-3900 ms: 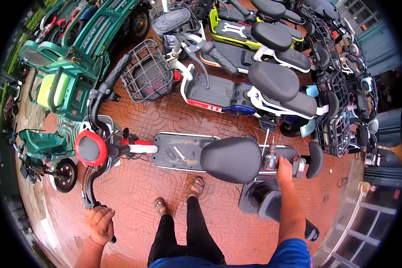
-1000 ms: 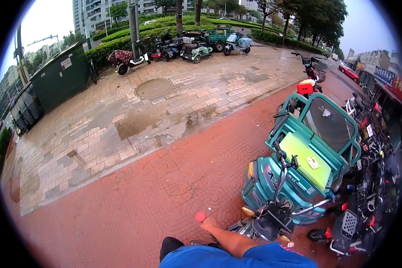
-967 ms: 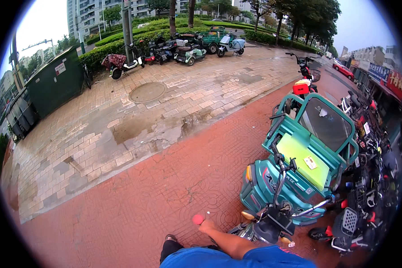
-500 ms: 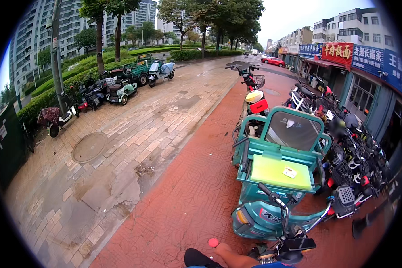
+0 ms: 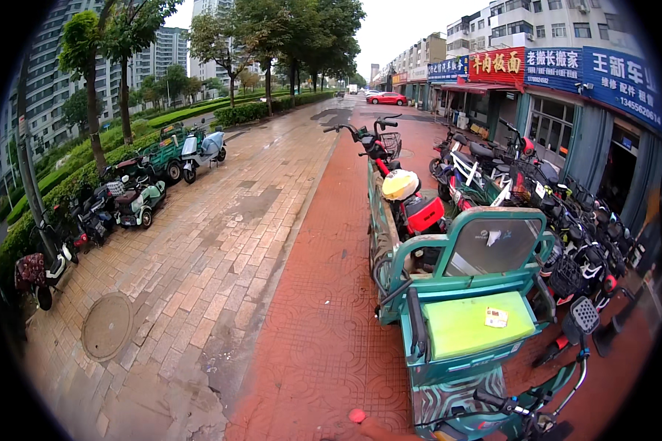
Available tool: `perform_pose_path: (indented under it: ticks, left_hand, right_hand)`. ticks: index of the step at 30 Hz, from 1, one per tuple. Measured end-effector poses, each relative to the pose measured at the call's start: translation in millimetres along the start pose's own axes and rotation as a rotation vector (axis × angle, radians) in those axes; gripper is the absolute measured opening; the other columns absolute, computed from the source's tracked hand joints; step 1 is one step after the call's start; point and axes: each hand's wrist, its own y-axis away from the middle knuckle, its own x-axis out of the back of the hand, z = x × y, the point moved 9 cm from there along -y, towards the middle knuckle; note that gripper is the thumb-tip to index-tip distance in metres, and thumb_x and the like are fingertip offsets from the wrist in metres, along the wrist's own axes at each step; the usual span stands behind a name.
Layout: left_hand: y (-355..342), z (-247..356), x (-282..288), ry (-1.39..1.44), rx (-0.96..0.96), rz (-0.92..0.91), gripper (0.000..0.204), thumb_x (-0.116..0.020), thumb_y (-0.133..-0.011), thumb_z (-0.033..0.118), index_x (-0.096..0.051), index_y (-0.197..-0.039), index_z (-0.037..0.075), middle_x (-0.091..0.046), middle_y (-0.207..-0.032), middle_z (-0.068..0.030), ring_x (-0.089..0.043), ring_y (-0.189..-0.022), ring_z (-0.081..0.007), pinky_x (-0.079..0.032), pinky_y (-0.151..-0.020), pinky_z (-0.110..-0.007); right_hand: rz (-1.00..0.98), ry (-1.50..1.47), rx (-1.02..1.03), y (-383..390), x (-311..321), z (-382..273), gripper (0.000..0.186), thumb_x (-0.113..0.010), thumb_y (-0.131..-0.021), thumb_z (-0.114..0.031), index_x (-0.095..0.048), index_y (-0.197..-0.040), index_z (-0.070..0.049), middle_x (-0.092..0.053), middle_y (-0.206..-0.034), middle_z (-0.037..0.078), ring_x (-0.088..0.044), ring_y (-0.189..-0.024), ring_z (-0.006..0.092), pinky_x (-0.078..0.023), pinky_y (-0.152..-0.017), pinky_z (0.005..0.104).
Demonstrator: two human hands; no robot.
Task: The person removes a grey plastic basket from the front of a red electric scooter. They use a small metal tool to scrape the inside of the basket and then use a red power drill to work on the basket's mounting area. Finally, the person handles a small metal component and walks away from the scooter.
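At the lower edge a blurred, skin-coloured limb (image 5: 379, 431) shows, apparently my left arm; a small round pinkish-red thing (image 5: 357, 415) is at its tip. Fingers cannot be made out, and my right hand is outside the picture. Just right of the limb stands a green cargo tricycle, its handlebar (image 5: 496, 400) low in front and its yellow-green seat (image 5: 463, 327) behind. A white label (image 5: 496, 317) lies on the seat. Beyond the green backrest (image 5: 493, 246), a red-and-black electric scooter (image 5: 424, 214) with a yellow-and-white seat rests in the cargo bed.
Many parked scooters and bicycles (image 5: 574, 235) crowd the right side before shopfronts. Left, a round manhole cover (image 5: 107, 327) lies in the tan paving, with parked scooters and tricycles (image 5: 141, 202) along the hedge. Red paving (image 5: 301, 353) runs ahead toward a red car (image 5: 387, 98).
My view has shifted: the tricycle and manhole cover sit lower, and the red car farther left. Less of the limb shows, and the dark shape beside it has left the picture.
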Motion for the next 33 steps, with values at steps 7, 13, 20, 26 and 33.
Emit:
perform_pose_path:
  ticks: [7, 13, 20, 26, 33]
  left_hand:
    - [-256, 175, 99, -0.092, -0.099, -0.127, 0.028, -0.067, -0.085, 0.02, -0.074, -0.103, -0.001, -0.075, -0.089, -0.0179, -0.072, -0.083, -0.0349, -0.057, -0.076, -0.046]
    - [-501, 367, 239, -0.245, -0.322, -0.018, 0.03, -0.067, -0.085, 0.022, -0.075, -0.105, 0.001, -0.075, -0.092, -0.0186, -0.072, -0.086, -0.0366, -0.057, -0.078, -0.047]
    - [-733, 710, 448, -0.238, -0.645, 0.352, 0.032, -0.067, -0.085, 0.024, -0.075, -0.107, 0.002, -0.076, -0.095, -0.0195, -0.073, -0.09, -0.0387, -0.057, -0.08, -0.049]
    - [-884, 905, 448, -0.002, -0.821, 0.309, 0.03, -0.07, -0.084, 0.026, -0.075, -0.104, 0.003, -0.076, -0.091, -0.0189, -0.073, -0.087, -0.0378, -0.058, -0.082, -0.048]
    - [-969, 855, 334, -0.339, -0.378, -0.32, 0.039, -0.064, -0.094, 0.032, -0.071, -0.116, 0.0, -0.072, -0.113, -0.0236, -0.069, -0.101, -0.0379, -0.055, -0.093, -0.045]
  right_hand:
    - [0.077, 0.031, 0.104, -166, 85, -190, 0.048, -0.071, -0.08, -0.041, -0.074, -0.113, -0.007, -0.073, -0.115, 0.021, -0.071, -0.108, 0.0355, -0.058, -0.088, 0.0461]
    - [0.081, -0.059, -0.043, -286, 171, -263, 0.046, -0.072, -0.079, -0.04, -0.075, -0.111, -0.007, -0.074, -0.113, 0.02, -0.072, -0.105, 0.0354, -0.058, -0.086, 0.0461]
    - [0.146, -0.21, -0.213, -367, 312, -345, 0.047, -0.072, -0.078, -0.04, -0.075, -0.112, -0.007, -0.074, -0.113, 0.02, -0.073, -0.104, 0.0348, -0.058, -0.087, 0.0455]
    - [0.157, -0.276, -0.27, -513, 416, -429, 0.048, -0.073, -0.078, -0.04, -0.075, -0.113, -0.007, -0.074, -0.113, 0.02, -0.073, -0.104, 0.0343, -0.058, -0.088, 0.0449]
    - [0.143, -0.297, -0.17, -677, 578, -575, 0.049, -0.074, -0.078, -0.041, -0.075, -0.114, -0.007, -0.075, -0.112, 0.019, -0.073, -0.104, 0.0336, -0.058, -0.088, 0.0443]
